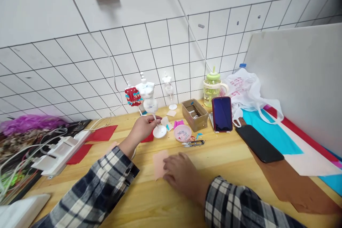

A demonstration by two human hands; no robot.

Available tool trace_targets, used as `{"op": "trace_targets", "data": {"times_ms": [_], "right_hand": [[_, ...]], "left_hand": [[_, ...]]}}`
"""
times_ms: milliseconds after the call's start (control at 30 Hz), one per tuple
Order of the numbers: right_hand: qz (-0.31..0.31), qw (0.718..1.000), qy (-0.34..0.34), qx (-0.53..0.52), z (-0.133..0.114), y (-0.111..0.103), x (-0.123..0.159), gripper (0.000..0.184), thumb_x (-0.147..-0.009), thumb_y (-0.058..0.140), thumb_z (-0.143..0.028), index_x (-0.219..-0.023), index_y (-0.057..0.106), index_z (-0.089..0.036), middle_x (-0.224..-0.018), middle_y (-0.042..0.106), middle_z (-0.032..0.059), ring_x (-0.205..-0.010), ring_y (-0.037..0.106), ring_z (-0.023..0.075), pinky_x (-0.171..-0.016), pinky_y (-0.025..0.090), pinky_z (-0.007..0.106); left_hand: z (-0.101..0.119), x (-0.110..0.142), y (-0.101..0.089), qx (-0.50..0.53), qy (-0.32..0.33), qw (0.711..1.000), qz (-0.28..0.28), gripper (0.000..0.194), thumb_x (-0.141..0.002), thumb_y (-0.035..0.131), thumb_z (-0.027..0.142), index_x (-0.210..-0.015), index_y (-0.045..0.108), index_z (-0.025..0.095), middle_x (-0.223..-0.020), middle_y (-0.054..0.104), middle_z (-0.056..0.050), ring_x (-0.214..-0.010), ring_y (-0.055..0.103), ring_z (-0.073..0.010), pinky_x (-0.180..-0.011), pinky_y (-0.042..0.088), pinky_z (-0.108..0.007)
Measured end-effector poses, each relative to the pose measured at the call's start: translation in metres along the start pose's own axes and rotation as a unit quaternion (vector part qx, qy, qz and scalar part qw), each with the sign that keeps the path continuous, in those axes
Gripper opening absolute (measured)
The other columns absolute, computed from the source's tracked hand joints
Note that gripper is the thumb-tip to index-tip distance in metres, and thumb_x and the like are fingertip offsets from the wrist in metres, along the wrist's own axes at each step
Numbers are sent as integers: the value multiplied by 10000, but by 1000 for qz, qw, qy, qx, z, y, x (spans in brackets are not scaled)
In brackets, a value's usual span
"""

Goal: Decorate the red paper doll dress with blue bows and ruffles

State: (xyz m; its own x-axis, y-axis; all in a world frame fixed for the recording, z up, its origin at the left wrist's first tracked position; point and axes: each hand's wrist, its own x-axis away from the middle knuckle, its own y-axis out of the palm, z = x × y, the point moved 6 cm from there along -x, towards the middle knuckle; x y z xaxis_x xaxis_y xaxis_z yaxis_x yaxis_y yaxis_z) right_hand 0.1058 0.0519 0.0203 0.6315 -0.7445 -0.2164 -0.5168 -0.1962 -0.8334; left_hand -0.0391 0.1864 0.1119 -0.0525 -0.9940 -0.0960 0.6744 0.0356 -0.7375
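My left hand (pixel 145 127) is closed around the thin stem of a small white dress-form mannequin (pixel 150 105), just above its round base (pixel 159 131). The mannequin leans a little to the left. My right hand (pixel 184 176) rests low over the table, its fingers loosely bent over the right edge of a peach fabric piece (pixel 158 164). Whether the fingertips pinch that piece is not clear. Behind the held form stands another mannequin in a red ruffled dress (pixel 133 96) with blue bows. A bare, smaller mannequin (pixel 168 87) stands by the wall.
A pink bowl of beads (pixel 182 133), thread snips (pixel 193 143) and a cardboard box (pixel 195 114) sit centrally. A propped phone (pixel 222 114), a green-lidded jug (pixel 212 89), a black phone (pixel 259 143) and brown fabric (pixel 294 188) lie right. A power strip (pixel 61 153) lies left.
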Motion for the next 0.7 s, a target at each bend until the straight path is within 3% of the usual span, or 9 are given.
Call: {"op": "trace_targets", "data": {"times_ms": [67, 133, 233, 333, 567, 700], "right_hand": [[15, 998, 52, 44, 13, -8, -1, 168, -884, 557, -306, -1000, 610, -197, -1078, 651, 47, -1087, 504, 199, -977, 323, 364], [29, 996, 62, 59, 19, -14, 0, 187, -870, 578, -302, -1017, 601, -188, -1067, 639, 58, -1084, 485, 212, -963, 321, 364], [37, 996, 45, 70, 18, -15, 2, 202, -872, 571, -292, -1038, 602, -181, -1100, 624, 70, -1098, 467, 221, -961, 311, 369], [18, 995, 27, 92, 11, -12, 3, 224, -893, 543, -336, -1039, 624, -185, -1102, 630, 71, -1092, 472, 222, -960, 299, 381], [-1, 986, 58, 154, 16, -20, 5, 272, -931, 458, -328, -865, 673, -174, -906, 661, 77, -905, 542, 209, -853, 326, 381], [-24, 989, 3, 147, 7, -14, 4, 201, -872, 551, -355, -857, 640, -176, -888, 628, 56, -883, 527, 201, -844, 326, 368]], "left_hand": [[-14, 24, 3, 0, -17, 1000, -10, 317, -762, 615, 443, -943, 746, 218, -809, 751, -20, -771, 672, -216, -686, 504, -288], [-34, 43, 15, 6, -37, 999, -22, 284, -768, 606, 409, -938, 744, 227, -849, 755, -23, -792, 677, -221, -685, 500, -291], [-52, 57, 32, -29, -32, 999, 26, 254, -794, 574, 375, -927, 740, 236, -928, 752, -31, -842, 672, -230, -722, 487, -308], [-53, 52, 43, -18, -22, 997, 74, 277, -828, 524, 359, -939, 729, 210, -928, 750, -45, -834, 667, -226, -720, 477, -307], [-39, 22, 41, -12, 6, 998, 58, 234, -804, 558, 316, -902, 744, 215, -791, 746, -23, -728, 660, -207, -629, 458, -281], [-44, 19, 44, -11, 13, 997, 78, 250, -826, 542, 309, -947, 739, 215, -848, 750, -38, -760, 666, -210, -664, 470, -285]]}}
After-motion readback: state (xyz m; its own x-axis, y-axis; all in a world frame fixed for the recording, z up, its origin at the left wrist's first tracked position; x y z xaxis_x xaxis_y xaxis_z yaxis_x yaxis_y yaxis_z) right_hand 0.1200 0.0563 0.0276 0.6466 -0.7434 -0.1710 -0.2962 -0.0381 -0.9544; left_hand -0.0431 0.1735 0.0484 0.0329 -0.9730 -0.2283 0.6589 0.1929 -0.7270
